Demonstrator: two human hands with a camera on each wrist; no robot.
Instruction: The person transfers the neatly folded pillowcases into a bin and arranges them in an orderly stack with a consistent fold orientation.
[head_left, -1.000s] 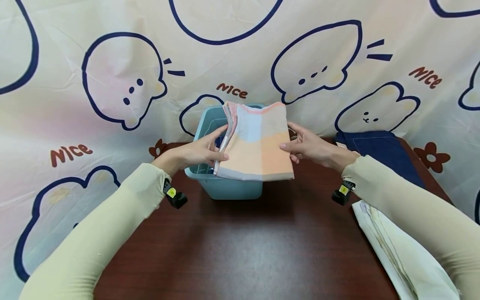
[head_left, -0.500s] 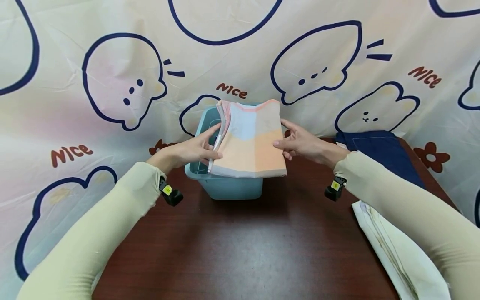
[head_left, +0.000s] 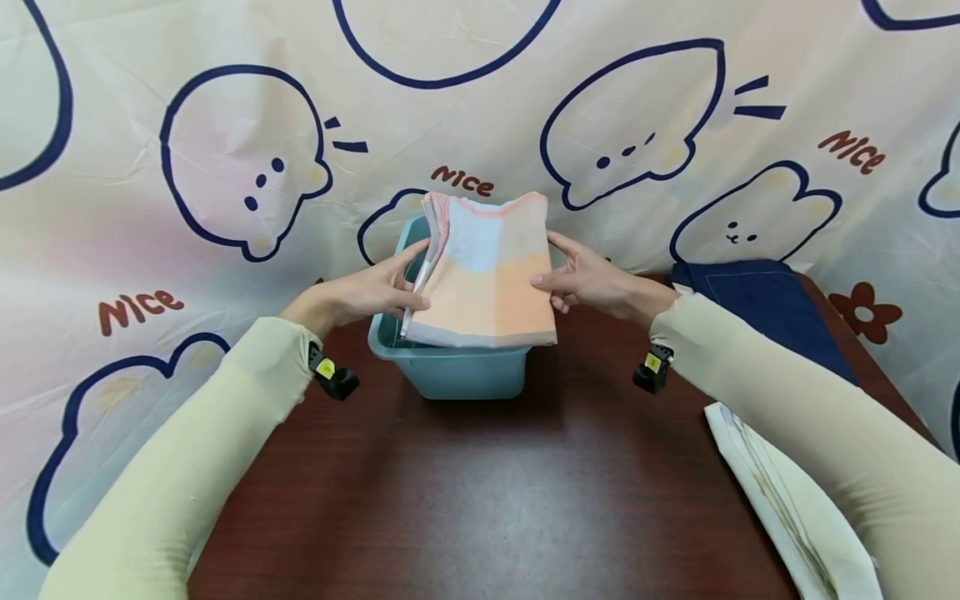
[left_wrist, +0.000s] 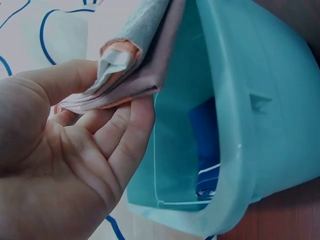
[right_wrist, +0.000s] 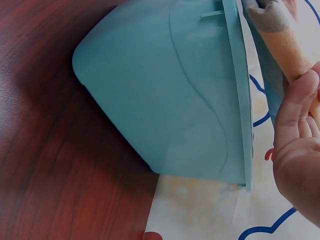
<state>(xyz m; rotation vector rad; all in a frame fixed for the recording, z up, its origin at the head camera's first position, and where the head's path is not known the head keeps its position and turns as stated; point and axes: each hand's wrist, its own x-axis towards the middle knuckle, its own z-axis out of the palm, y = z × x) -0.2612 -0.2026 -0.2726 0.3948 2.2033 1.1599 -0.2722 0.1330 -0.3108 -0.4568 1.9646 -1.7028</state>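
Note:
A folded cloth garment (head_left: 483, 275) in peach, grey and pale blue, with a pinkish collar-like edge, hangs over the teal plastic basket (head_left: 457, 375). My left hand (head_left: 367, 292) pinches its left edge, thumb in front and fingers behind. In the left wrist view the folded layers (left_wrist: 125, 75) sit between thumb and fingers. At the opposite edge my right hand (head_left: 596, 279) pinches the garment, thumb on the front. In the right wrist view the garment (right_wrist: 285, 50) shows only at the upper right. Inside the basket lies a dark blue item (left_wrist: 205, 135), partly hidden by the wall.
On the right of the brown table (head_left: 480, 500) lies folded dark blue cloth (head_left: 761, 312). White folded cloth (head_left: 787, 508) lies nearer, partly under the right sleeve. A printed curtain (head_left: 450, 125) hangs right behind the basket.
Both hands have carried the garment to the left and slightly up in the head view, more squarely over the basket. The grip looks the same. The basket has not moved.

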